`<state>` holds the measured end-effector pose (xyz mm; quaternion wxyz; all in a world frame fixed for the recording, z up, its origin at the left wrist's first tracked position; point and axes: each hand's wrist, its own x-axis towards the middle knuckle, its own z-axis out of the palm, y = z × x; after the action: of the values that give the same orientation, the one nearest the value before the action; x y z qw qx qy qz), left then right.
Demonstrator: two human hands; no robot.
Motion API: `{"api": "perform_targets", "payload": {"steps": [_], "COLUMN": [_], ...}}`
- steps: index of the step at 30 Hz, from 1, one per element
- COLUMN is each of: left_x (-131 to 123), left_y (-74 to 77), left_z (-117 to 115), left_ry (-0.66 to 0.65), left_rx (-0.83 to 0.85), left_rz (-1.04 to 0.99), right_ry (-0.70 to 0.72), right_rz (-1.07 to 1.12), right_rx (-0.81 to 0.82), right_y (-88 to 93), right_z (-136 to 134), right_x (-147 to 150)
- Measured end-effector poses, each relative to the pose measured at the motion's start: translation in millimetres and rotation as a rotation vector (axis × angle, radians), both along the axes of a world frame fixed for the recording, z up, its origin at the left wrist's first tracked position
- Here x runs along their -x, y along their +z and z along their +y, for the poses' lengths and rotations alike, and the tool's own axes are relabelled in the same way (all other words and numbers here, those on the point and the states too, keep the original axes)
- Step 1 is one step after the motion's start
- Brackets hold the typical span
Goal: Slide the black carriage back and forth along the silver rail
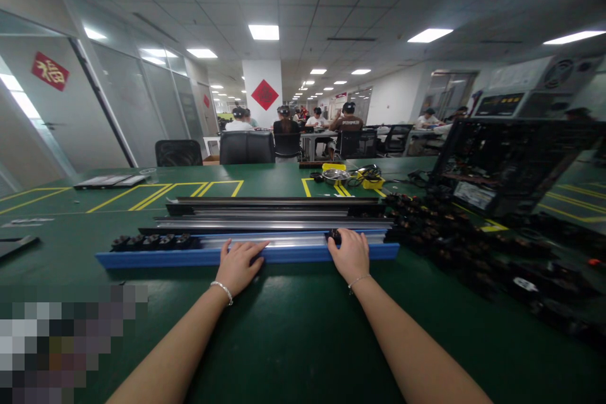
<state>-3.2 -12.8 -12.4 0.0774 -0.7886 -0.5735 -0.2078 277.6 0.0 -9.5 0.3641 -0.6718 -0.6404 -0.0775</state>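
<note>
A long blue channel [293,255] lies crosswise in front of me, with a shiny metal strip inside it. Several small black parts [165,242] sit in a row at its left end. My left hand [239,265] rests on the channel's near wall, left of the middle, fingers spread and holding nothing. Farther right, my right hand [350,254] has its thumb and fingers closed round one small black part [334,237] in the channel. The fingers partly hide that part, so its exact kind does not show.
Black and silver rails [274,208] lie parallel behind the channel. A heap of black parts [440,233] spreads over the green table [293,341] at right, before an opened computer case [502,164]. Cables [369,173] and a metal dish [335,175] stand farther back. People sit beyond the table.
</note>
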Motion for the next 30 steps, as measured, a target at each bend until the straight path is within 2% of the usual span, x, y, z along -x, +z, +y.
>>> {"api": "perform_targets", "payload": {"steps": [30], "left_x": [-1], "left_y": [3.4], "left_z": [-1], "left_ry": [0.01], "left_rx": [0.025], "left_rz": [0.01], "right_ry": [-0.075], "right_rz": [0.033], "right_rx": [-0.024], "right_y": [-2.7], "right_z": [4], "right_x": [-12]}}
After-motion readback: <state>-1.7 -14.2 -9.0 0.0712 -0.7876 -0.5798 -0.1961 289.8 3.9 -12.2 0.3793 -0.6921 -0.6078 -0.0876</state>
